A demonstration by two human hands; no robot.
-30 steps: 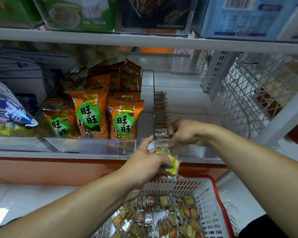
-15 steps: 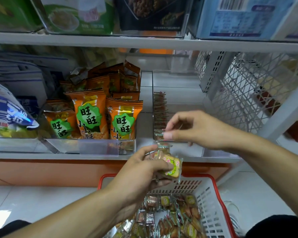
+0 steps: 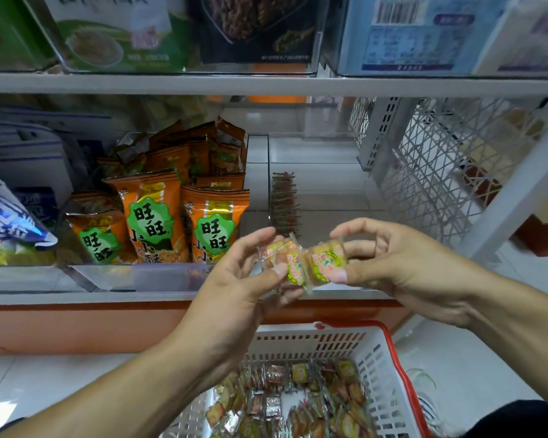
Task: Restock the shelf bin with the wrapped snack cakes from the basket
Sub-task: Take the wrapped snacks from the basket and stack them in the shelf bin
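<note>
My left hand (image 3: 234,289) holds a small stack of wrapped snack cakes (image 3: 287,263) in front of the shelf edge. My right hand (image 3: 389,263) pinches one wrapped cake (image 3: 326,260) with a green and pink label, right beside that stack. Behind both hands stands the clear shelf bin (image 3: 317,184), with a row of wrapped cakes (image 3: 285,200) standing on edge along its left wall. Below, a white basket with a red rim (image 3: 389,352) holds several loose wrapped cakes (image 3: 298,399).
Orange snack bags (image 3: 152,216) fill the clear bin to the left. Blue and white bags (image 3: 10,222) lie at far left. A white lattice shelf side (image 3: 440,172) stands to the right. An upper shelf (image 3: 266,83) carries boxed goods overhead.
My right hand has come back from the cake row in the bin and now pinches a cake next to the left hand's stack. My left hand has risen slightly.
</note>
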